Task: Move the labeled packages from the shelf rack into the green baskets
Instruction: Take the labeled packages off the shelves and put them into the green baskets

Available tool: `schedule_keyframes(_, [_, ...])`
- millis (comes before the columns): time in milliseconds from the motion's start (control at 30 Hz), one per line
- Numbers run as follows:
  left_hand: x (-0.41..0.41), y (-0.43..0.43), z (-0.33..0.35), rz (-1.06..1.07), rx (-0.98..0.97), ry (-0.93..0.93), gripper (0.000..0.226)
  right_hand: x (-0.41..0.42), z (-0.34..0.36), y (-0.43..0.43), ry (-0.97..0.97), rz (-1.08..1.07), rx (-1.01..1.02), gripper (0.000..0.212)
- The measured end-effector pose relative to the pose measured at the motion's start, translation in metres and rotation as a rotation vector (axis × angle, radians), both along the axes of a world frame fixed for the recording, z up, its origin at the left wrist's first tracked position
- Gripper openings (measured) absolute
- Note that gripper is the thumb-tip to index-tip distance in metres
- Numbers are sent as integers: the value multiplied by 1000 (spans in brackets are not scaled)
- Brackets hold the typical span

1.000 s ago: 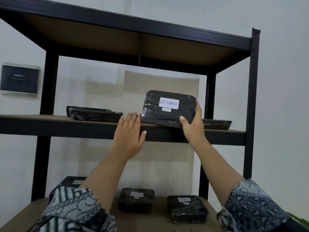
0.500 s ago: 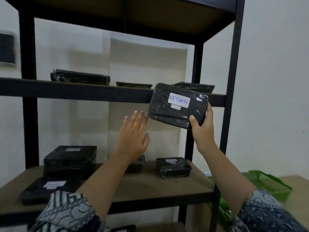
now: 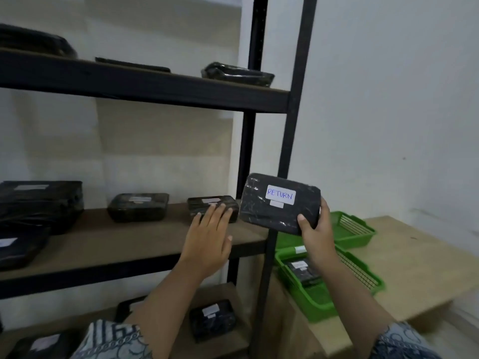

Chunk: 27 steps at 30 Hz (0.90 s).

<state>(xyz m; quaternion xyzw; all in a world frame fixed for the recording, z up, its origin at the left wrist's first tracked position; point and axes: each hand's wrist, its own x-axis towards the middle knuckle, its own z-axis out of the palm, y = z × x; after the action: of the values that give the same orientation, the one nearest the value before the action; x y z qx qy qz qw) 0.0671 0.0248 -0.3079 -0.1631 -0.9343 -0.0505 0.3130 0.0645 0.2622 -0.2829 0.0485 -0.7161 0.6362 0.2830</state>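
My right hand [image 3: 315, 234] grips a black wrapped package with a white label reading RETURN [image 3: 278, 202] by its lower right corner, in the air beside the rack's front right post. My left hand [image 3: 208, 238] is spread flat with straight fingers in front of the middle shelf, holding nothing. Two green baskets stand on the wooden table to the right: the near basket [image 3: 318, 301] holds a labeled black package [image 3: 302, 270], and the far basket [image 3: 355, 229] sits behind it. Several more black packages lie on the shelf rack [image 3: 269, 94].
On the middle shelf lie a small package [image 3: 138, 207] and another [image 3: 204, 203] just behind my left fingers. A larger package [image 3: 39, 200] sits at the left. A labeled package [image 3: 212, 320] rests on the bottom shelf. The wooden table [image 3: 420, 263] extends right toward the white wall.
My right hand has carried the RETURN package down and to the right, off the upper shelf and toward the baskets. My left hand has dropped along with it. The view has tilted down and right.
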Motion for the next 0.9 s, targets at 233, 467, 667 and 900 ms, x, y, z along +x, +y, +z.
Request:
schedule_keyframes(233, [-25, 109, -59, -44, 1, -169, 59, -26, -48, 109, -155, -35, 72, 65])
schedule_keyframes(467, [-59, 210, -113, -52, 59, -325, 62, -71, -102, 218, -356, -28, 141, 64])
schedule_keyframes(667, [-86, 266, -156, 13, 48, -488, 61, -116, -153, 271, -545, 39, 213, 59])
schedule_keyframes(900, [-110, 292, -198, 156, 40, -666, 65, -155, -200, 291, -725, 151, 365, 51])
